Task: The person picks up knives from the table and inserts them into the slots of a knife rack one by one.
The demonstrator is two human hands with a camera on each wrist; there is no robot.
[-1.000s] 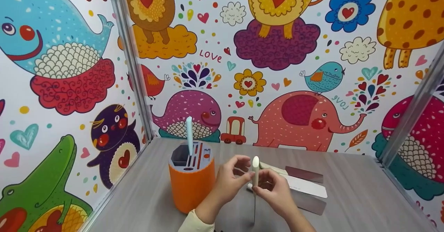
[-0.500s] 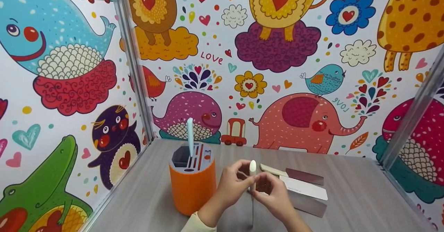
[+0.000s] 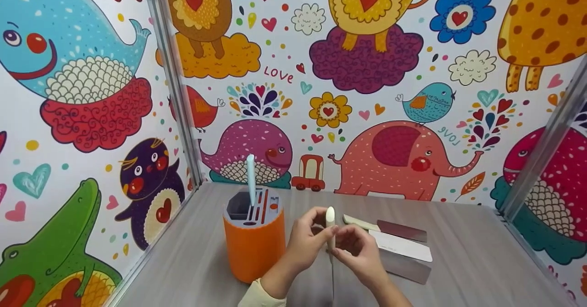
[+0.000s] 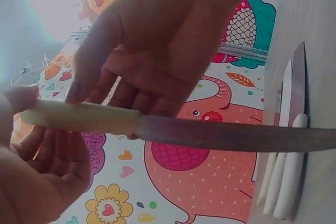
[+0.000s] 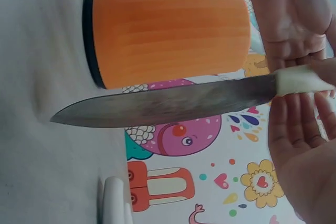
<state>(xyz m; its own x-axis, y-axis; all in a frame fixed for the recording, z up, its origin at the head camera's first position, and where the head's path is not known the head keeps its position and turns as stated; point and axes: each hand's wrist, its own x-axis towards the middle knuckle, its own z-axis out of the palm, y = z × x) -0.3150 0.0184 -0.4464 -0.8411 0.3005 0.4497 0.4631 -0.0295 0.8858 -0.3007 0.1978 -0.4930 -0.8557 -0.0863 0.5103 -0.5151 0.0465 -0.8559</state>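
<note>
A knife with a cream handle [image 3: 330, 216] is held upright between both hands, its blade [image 5: 173, 103] pointing down toward the table. My left hand [image 3: 303, 242] pinches the handle from the left, thumb on the near side. From the right, my right hand [image 3: 360, 253] pinches the same handle a little lower, closer to the blade. In the left wrist view both thumbs press on the handle [image 4: 86, 116]. The blade hangs in the air, and its tip lies outside the lower edge of the head view.
Left of the hands stands an orange knife block [image 3: 254, 254] with slots in its grey top; a light blue handle [image 3: 251, 176] sticks up from it. Several knives lie to the right, one with a dark blade [image 3: 403, 231], one with a broad blade [image 3: 408, 266]. Printed walls enclose the table.
The knife and both hands have shifted slightly left. The right hand's grip stays on the handle, and the knife block and the lying knives keep their places.
</note>
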